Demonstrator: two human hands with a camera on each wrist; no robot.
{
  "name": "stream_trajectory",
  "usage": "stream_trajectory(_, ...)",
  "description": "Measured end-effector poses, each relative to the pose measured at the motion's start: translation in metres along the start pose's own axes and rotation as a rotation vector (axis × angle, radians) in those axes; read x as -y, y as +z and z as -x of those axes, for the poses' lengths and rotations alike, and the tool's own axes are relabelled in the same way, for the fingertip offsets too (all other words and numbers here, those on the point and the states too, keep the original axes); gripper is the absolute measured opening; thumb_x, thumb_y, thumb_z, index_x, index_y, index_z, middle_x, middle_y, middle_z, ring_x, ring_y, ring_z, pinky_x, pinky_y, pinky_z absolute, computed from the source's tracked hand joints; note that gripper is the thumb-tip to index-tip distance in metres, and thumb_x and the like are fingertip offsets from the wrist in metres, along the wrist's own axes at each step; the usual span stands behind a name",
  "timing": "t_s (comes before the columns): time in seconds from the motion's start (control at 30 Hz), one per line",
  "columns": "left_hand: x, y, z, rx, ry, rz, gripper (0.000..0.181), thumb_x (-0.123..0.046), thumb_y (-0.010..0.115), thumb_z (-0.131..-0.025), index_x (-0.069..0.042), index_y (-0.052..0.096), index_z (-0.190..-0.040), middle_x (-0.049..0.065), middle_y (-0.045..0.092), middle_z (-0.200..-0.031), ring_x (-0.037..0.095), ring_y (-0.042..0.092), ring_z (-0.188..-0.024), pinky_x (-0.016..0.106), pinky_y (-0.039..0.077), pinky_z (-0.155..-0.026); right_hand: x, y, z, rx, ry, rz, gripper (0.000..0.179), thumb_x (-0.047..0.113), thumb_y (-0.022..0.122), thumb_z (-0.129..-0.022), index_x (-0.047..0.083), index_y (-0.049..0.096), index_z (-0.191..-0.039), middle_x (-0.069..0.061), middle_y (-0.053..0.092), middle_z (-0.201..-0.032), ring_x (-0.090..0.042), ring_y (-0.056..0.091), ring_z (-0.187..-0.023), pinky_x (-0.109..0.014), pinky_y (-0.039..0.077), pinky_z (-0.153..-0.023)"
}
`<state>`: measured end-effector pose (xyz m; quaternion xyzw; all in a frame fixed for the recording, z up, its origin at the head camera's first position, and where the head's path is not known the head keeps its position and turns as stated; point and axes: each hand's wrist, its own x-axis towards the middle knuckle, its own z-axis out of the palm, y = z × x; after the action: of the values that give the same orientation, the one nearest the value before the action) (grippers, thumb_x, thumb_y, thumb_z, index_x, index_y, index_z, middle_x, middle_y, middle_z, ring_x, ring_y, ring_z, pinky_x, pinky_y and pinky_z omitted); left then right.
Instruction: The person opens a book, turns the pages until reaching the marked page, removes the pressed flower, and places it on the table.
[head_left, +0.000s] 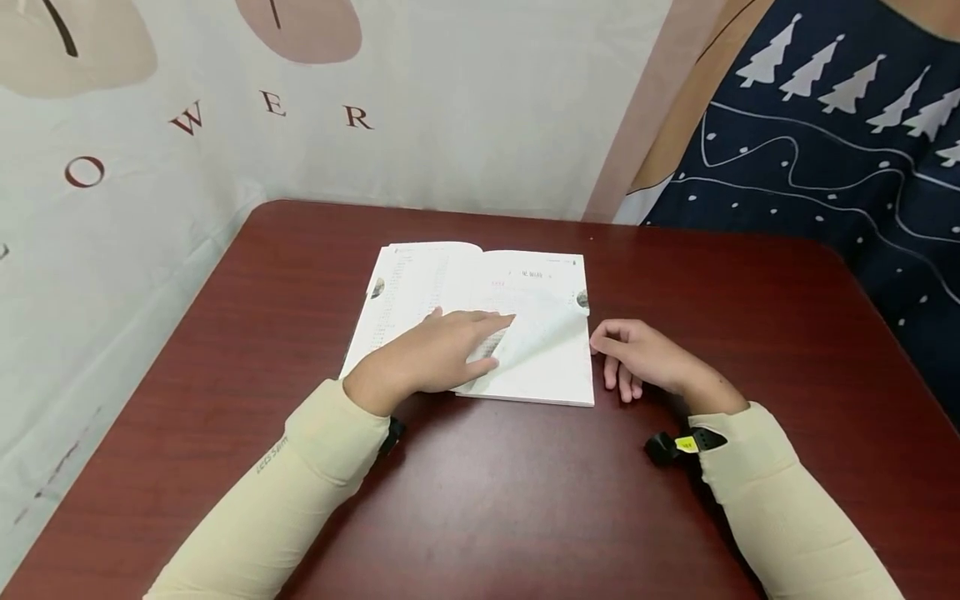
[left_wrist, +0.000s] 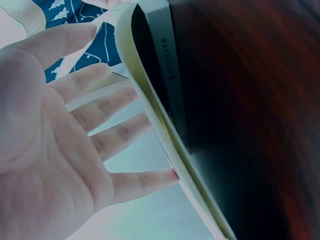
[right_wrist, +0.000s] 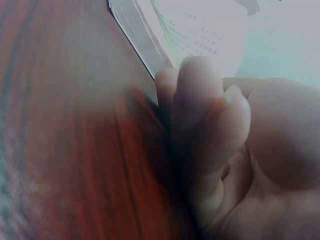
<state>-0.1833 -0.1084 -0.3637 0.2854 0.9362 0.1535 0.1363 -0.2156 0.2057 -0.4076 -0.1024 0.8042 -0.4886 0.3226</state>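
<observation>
An open book (head_left: 540, 367) lies on the table, with print on both pages and dark round marks at the outer edges. One right-hand page (head_left: 525, 329) is bent up in a slanting curl. Over the middle of the book my left hand (head_left: 442, 350) reaches with fingers extended and thumb apart, right at the curled page. The left wrist view shows that hand (left_wrist: 65, 135) with spread fingers, their tips along the paper edge (left_wrist: 165, 130). Just off the book's right edge, my right hand (head_left: 645, 354) rests with fingers loosely bent, holding nothing; the right wrist view shows its curled fingers (right_wrist: 200, 105) beside the page block.
The reddish-brown table (head_left: 510, 500) extends all around the book. Behind it hangs a pale curtain (head_left: 480, 108) with letters, and at the right a dark blue cloth (head_left: 810, 167) with white trees. Each wrist wears a black strap (head_left: 708, 439).
</observation>
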Motion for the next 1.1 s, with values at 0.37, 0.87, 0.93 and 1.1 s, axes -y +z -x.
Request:
stream_trajectory(0.37, -0.0007, 0.0009, 0.0001, -0.08, 0.029, 0.026, 0.097, -0.025, 0.067, -0.096, -0.037, -0.004, -0.161, 0.002, 0.028, -0.165, 0.024, 0.039, -0.147, 0.067, 0.035, -0.11, -0.0018, -0.0005, 0.0014, 0.004, -0.005, -0.016, 0.025, 0.02, 0.046, -0.107, -0.003, 0.051, -0.11, -0.01, 0.061, -0.063, -0.015, 0.057, -0.039, -0.028, 0.047, -0.04)
stream_trajectory(0.87, -0.0029, 0.0052, -0.0014, -0.208, 0.138, -0.16, 0.07, -0.014, 0.067, -0.091, -0.031, 0.041, -0.153, 0.009, 0.001, -0.17, 0.038, -0.006, -0.156, 0.068, 0.01, -0.12, -0.0011, -0.0003, -0.0003, -0.003, 0.004, -0.002, 0.025, 0.022, 0.048, -0.106, -0.003, 0.052, -0.11, -0.01, 0.061, -0.063, -0.016, 0.057, -0.04, -0.029, 0.047, -0.04)
stream_trajectory(0.93, -0.0029, 0.0058, -0.0007, -0.199, 0.141, -0.167, 0.066, -0.013, 0.067, -0.091, -0.033, 0.046, -0.15, 0.006, 0.003, -0.17, 0.037, -0.007, -0.156, 0.067, 0.007, -0.121, -0.0019, 0.0004, -0.0004, 0.005, 0.006, -0.004, 0.026, 0.022, 0.047, -0.106, -0.003, 0.052, -0.11, -0.01, 0.061, -0.063, -0.016, 0.057, -0.04, -0.029, 0.047, -0.04)
stream_trajectory(1.1, -0.0029, 0.0048, -0.0004, -0.202, 0.152, -0.182, 0.061, -0.01, 0.066, -0.09, -0.034, 0.054, -0.145, 0.001, 0.01, -0.17, 0.036, -0.003, -0.157, 0.067, 0.005, -0.12, -0.0018, 0.0011, -0.0002, 0.001, 0.003, -0.005, 0.025, 0.021, 0.047, -0.106, -0.003, 0.052, -0.11, -0.01, 0.061, -0.063, -0.016, 0.057, -0.039, -0.029, 0.046, -0.04)
